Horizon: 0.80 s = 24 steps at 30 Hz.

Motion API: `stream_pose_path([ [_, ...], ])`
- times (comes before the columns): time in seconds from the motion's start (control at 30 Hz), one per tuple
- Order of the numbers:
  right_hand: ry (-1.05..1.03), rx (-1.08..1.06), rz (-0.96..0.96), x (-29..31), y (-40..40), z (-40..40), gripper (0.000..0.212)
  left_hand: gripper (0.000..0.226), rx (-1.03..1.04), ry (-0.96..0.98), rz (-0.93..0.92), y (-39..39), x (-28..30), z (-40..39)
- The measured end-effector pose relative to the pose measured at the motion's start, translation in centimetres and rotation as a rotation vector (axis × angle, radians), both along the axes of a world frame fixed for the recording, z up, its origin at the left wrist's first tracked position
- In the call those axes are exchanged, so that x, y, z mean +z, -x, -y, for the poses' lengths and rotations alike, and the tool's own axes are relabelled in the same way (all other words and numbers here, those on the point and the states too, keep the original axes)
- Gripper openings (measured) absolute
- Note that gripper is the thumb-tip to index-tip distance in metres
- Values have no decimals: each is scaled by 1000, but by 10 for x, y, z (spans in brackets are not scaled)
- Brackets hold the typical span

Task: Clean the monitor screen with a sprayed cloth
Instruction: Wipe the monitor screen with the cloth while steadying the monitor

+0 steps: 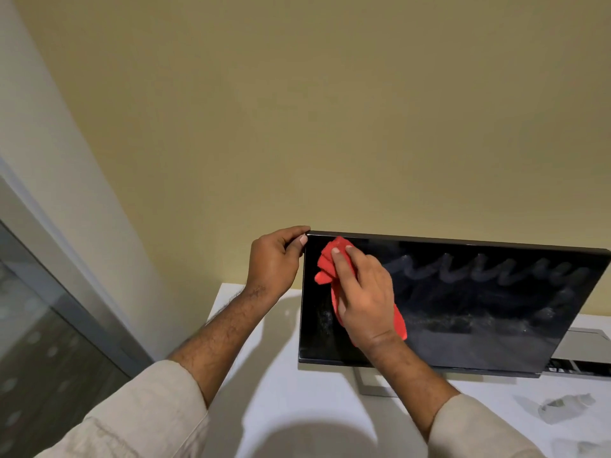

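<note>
A black monitor (463,312) stands on a white table (297,401), its dark screen marked with a wavy wet smear along the top and hazy streaks lower down. My right hand (363,292) presses a red cloth (327,262) flat against the screen's upper left corner; part of the cloth hangs out below my palm. My left hand (274,259) grips the monitor's top left corner, thumb on the front edge and fingers over the top.
The monitor's grey stand (373,381) rests on the table under the screen. A second grey device (582,352) sits behind at the right. A crumpled clear wrapper (562,406) lies at the right front. A yellow wall rises behind; a glass panel (39,342) is at the left.
</note>
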State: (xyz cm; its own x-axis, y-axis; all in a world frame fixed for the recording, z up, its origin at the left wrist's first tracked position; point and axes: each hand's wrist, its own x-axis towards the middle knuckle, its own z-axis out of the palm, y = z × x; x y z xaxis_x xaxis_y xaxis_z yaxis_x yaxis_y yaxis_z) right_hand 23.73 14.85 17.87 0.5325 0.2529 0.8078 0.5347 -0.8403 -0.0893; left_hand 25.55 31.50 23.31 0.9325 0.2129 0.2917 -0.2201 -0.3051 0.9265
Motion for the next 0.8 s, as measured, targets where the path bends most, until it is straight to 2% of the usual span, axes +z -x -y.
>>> stream_pose_path([
  [0.07,-71,-5,-9,8,0,-16,54,19,1,-26,6,-1,0,-1],
  [0.2,-5,37,-1,8,1,-38,47,20,3,-52,6,1,-1,-4],
  [0.37,278,126,26,-21,5,-12,37,21,5,-34,-3,0,1,-2],
  [0.43,418,179,10,-36,10,4,41,20,7,-28,-3,-1,1,-1],
  [0.5,473,201,-1,-41,12,17,43,20,8,-37,0,0,0,-2],
  [0.6,299,146,2,-23,11,21,37,19,10,-63,15,2,1,-2],
  [0.7,107,64,29,8,2,13,44,19,15,-85,36,3,2,0],
  [0.8,75,47,53,22,-4,-3,43,19,24,-108,39,2,1,-1],
])
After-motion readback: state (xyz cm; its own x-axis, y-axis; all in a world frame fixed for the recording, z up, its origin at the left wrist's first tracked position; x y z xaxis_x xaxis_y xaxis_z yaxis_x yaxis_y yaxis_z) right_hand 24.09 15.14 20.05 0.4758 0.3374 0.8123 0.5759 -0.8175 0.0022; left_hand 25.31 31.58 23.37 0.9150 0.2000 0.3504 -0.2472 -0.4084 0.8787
